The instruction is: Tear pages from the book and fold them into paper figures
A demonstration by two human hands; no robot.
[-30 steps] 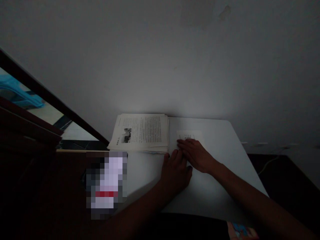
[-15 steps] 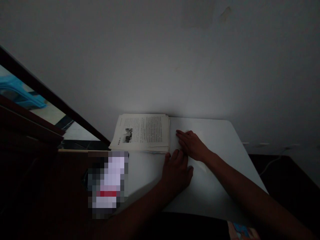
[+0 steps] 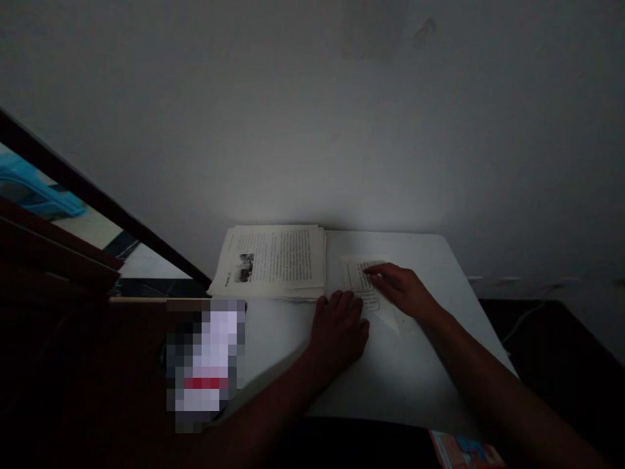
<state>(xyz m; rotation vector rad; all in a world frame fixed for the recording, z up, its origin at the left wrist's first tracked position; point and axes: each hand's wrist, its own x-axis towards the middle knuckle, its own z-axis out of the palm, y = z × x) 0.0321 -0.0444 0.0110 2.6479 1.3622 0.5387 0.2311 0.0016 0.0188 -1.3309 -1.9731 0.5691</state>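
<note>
On the white table lies a small folded sheet of paper (image 3: 359,275) with printed text, its lower corner coming to a pointed flap. My right hand (image 3: 407,292) is over the sheet's right side, fingers stretched leftward and resting on or just above the print; nothing shows in it. My left hand (image 3: 339,329) lies palm down at the sheet's lower left, fingers a little bent and apart, the fingertips by its edge. Left of the sheet is a stack of loose printed pages (image 3: 273,260), with a small dark picture on the top page.
The white table (image 3: 420,251) stands against a grey wall (image 3: 293,130). A pixelated device (image 3: 209,358) lies at its left edge. Dark wood (image 3: 49,260) and a blue plastic object (image 3: 39,189) are at the left. A colourful printed item (image 3: 463,449) shows below the table's front edge.
My right hand has drawn back to the right and lifted off the folded sheet, uncovering its print and pointed flap. My left hand stays almost in place.
</note>
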